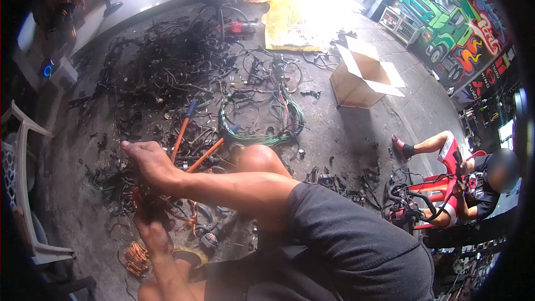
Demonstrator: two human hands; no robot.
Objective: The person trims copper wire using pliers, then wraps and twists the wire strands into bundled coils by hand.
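Note:
My right hand [149, 163] is closed, thumb pointing to the left, at the left of the view. Just below it, my left hand [153, 231] is closed too, its fingers curled up toward the right one. A dark thing between the hands is mostly hidden, and I cannot make out what it is. Past my right wrist lie two orange handles [183, 131] with dark blue grips, their other end hidden behind my arm. A bundle of bare copper wire [135, 257] rests on the floor left of my left wrist. Cut wires and connectors [209, 238] lie to its right.
A coil of green wires [262, 136] lies beyond my knee. A large tangle of black wiring [161, 56] covers the floor behind. An open cardboard box [356, 86] and a yellow sack [287, 25] stand farther back. At right, a seated person [473, 187] handles black cables. A plastic chair [25, 178] is at left.

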